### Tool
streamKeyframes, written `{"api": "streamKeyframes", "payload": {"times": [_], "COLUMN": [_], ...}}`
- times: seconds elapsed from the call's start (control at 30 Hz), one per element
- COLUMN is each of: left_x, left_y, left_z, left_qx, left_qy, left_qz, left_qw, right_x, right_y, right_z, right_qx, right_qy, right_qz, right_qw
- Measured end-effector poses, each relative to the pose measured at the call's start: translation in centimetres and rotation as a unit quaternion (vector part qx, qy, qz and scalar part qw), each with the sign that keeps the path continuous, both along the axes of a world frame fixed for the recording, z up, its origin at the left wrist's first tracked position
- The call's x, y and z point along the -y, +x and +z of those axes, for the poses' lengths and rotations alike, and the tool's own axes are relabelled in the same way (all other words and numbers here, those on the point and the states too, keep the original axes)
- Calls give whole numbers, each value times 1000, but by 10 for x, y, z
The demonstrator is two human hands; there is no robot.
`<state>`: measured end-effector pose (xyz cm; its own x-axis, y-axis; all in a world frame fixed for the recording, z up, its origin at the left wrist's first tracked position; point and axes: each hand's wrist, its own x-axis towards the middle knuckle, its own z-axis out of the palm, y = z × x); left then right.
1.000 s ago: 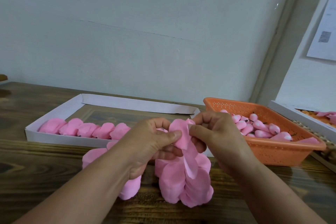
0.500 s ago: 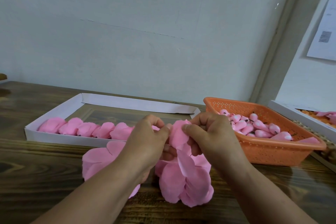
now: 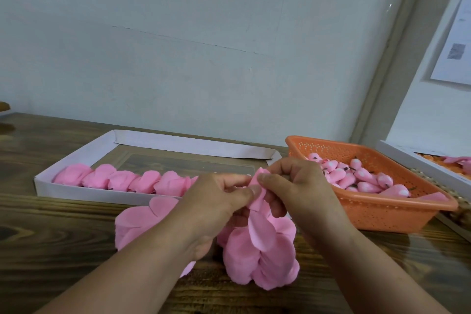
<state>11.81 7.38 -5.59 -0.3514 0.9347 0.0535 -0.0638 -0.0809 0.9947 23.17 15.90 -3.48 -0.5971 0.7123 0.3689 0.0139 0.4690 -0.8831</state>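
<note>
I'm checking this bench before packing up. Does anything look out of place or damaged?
The far wall of the white tray splays outward and is ragged at its right end. A loose petal lies across the near rim of the orange basket. Otherwise nothing stands out.

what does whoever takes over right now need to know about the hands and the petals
Left hand and right hand both pinch one pink petal above the loose petals on the table.
Done: a row of pink flowers lies in the white tray.
To do: many buds sit in the orange basket; the held petal looks not yet shaped.
</note>
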Motion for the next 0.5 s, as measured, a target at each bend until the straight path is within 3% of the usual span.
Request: {"api": "streamKeyframes", "payload": {"times": [0.2, 0.3, 0.37, 0.43, 0.5], "left_x": [-2, -4, -3, -2, -1], "left_y": [-3, -13, -19, -23, -23], "left_z": [1, 3, 5, 7, 8], "left_qx": [92, 138, 182, 219, 249], "left_qy": [-10, -8, -3, -3, -5], "left_qz": [-43, -37, -31, -31, -37], "left_qw": [995, 990, 983, 975, 968], "right_x": [-4, -13, -19, -20, -17], "right_y": [0, 11, 22, 28, 25], "right_z": [0, 10, 15, 15, 11], "right_qx": [-2, -40, 34, 165, 205], "right_qy": [2, 64, 151, 256, 351], "right_qz": [22, 33, 89, 131, 134], "right_qw": [1000, 997, 984, 943, 904]}}
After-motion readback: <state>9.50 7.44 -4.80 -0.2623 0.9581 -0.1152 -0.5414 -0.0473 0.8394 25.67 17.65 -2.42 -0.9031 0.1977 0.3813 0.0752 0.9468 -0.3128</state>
